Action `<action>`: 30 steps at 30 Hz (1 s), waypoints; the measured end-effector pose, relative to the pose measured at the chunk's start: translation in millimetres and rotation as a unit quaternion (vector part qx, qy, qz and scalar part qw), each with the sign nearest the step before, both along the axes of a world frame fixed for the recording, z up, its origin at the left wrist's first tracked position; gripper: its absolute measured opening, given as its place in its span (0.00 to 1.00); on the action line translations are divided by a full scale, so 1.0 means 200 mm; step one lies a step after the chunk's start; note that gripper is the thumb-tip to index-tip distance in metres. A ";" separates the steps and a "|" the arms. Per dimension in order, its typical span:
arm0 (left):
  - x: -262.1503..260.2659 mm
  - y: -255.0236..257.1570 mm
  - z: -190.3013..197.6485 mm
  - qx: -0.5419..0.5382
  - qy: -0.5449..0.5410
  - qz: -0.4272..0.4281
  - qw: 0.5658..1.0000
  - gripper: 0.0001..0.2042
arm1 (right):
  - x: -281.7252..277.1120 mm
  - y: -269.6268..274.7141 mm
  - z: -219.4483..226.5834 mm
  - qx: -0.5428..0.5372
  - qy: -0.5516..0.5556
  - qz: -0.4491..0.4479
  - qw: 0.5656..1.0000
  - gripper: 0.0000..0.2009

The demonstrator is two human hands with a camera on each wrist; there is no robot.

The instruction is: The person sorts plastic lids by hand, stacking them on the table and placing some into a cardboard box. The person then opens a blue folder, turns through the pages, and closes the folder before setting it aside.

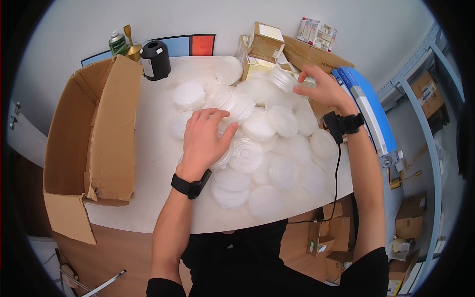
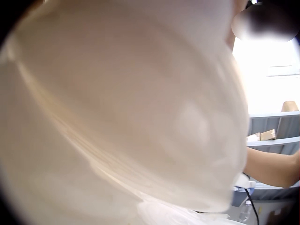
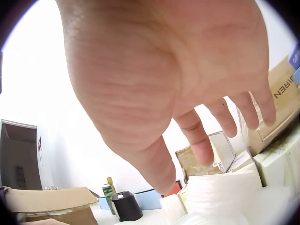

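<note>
Round translucent lids (image 1: 246, 154) lie in a loose, overlapping pile on the white table. In the head view my left hand (image 1: 205, 141) bends around lids at the pile's left side, thumb and fingers spread apart. A stack of lids (image 2: 131, 108) fills most of the left wrist view, blurred, hiding nearly all of that hand. At the pile's back right, my right hand (image 1: 324, 89) is raised beside a tilted stack (image 1: 282, 80), thumb and fingers apart. The right wrist view shows the right palm (image 3: 173, 79) and separated fingers above white lids (image 3: 218, 199), holding nothing.
A cardboard box (image 1: 116, 133) stands open at the table's left. A black cylinder (image 1: 155, 60), a green can (image 1: 118, 43) and small boxes (image 1: 266, 42) are along the back. Blue binders (image 1: 363, 106) stand at the right, near shelving. A cable (image 1: 338, 178) hangs from the right wrist.
</note>
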State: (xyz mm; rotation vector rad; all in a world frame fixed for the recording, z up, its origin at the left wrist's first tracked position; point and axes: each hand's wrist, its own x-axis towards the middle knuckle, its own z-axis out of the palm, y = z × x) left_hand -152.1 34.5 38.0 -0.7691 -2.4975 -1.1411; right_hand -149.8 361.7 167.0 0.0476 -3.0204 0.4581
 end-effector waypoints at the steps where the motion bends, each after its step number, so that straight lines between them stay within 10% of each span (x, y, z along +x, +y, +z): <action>1: 0.00 0.00 0.00 -0.002 -0.004 -0.001 1.000 0.16 | 0.08 -0.02 0.00 -0.043 0.000 -0.005 0.999 0.19; 10: -0.03 -0.03 0.07 0.048 -0.011 -0.001 0.999 0.16 | 0.38 -0.03 -0.16 -0.078 -0.020 0.044 0.996 0.16; 16: -0.35 -0.14 0.07 -0.072 -0.002 0.125 0.990 0.27 | 0.30 -0.10 -0.11 -0.119 -0.017 0.055 0.991 0.18; 30: -0.77 -0.13 0.07 -0.251 -0.205 0.086 0.942 0.52 | -0.13 0.01 -0.12 -0.049 -0.028 0.025 0.998 0.21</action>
